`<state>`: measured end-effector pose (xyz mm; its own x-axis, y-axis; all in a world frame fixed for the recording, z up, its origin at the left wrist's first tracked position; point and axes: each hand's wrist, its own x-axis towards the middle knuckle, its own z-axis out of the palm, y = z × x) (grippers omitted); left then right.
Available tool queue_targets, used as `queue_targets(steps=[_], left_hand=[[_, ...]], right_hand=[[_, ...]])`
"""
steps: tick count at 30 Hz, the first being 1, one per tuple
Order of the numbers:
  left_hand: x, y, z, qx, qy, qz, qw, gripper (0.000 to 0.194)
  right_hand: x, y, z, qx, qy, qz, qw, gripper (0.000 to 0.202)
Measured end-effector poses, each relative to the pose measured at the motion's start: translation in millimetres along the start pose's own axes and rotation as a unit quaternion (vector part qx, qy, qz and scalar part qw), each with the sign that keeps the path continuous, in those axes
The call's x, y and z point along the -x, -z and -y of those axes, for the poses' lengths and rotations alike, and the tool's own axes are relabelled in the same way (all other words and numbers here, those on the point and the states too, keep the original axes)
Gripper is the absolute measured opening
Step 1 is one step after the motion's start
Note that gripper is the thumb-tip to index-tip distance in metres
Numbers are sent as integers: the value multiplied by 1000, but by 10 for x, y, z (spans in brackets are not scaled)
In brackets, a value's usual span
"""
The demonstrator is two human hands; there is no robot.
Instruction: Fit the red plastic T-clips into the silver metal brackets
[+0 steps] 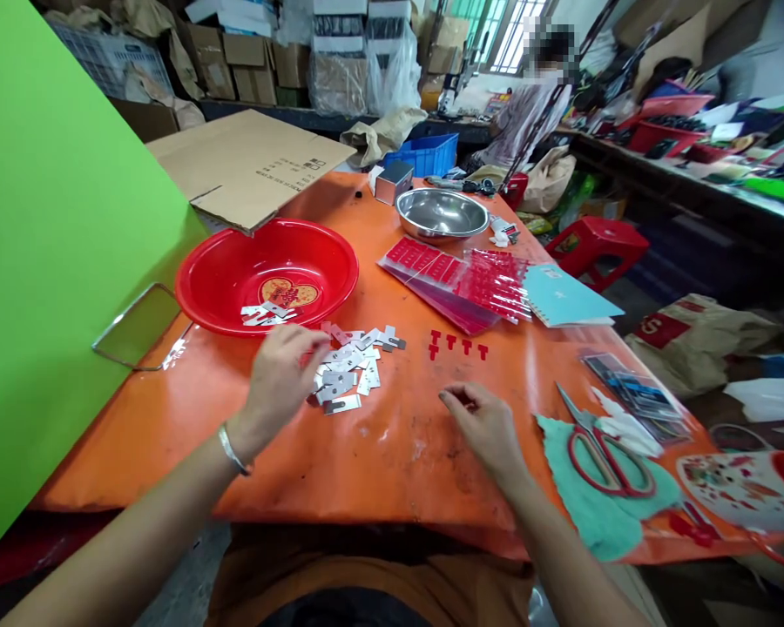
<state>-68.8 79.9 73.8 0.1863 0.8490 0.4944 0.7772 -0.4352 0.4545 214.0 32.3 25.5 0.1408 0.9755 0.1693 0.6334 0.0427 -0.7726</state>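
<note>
My left hand (280,370) hovers at the near right rim of a red basin (327,248), beside a pile of small flat metal plates (346,361). Its fingers are curved, thumb apart from them, and I see nothing in them. More of the metal plates (271,312) lie inside the basin. To the right, my right hand (487,431) is just above the orange tabletop, thumb and fingers drawn together; whatever they hold, if anything, is hidden. Several small red T-shaped pieces (467,347) lie in front of it.
Red sheets in clear plastic (444,274), a light-blue notebook (565,292) and a steel bowl (441,209) are farther back. Scissors (601,453) rest on a green cloth (571,496) at right. A cardboard sheet (248,161) overhangs the basin. A green panel (58,244) borders the left. Another person (529,113) sits behind.
</note>
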Motion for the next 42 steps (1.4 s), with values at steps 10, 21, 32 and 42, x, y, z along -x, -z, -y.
queue_targets(steps=[10,21,32,42], left_hand=[[45,-838,-285,1,-28,213,977,14],[-586,-1549,-591,-93,-94,274,953,58],[-650,-1612,-537,-136,-121,314,932,68],[-721,-1607,-460,-84,-108,322,937,65]], right_hand=[[-938,-287,-447,158,-9,-37,987,16],[-1125,-311,-475,207,-40,34,977,7],[-877,-375,-449,199,28,-49,978,17],[-267,2,-106,-80,-2,-148,986,13]])
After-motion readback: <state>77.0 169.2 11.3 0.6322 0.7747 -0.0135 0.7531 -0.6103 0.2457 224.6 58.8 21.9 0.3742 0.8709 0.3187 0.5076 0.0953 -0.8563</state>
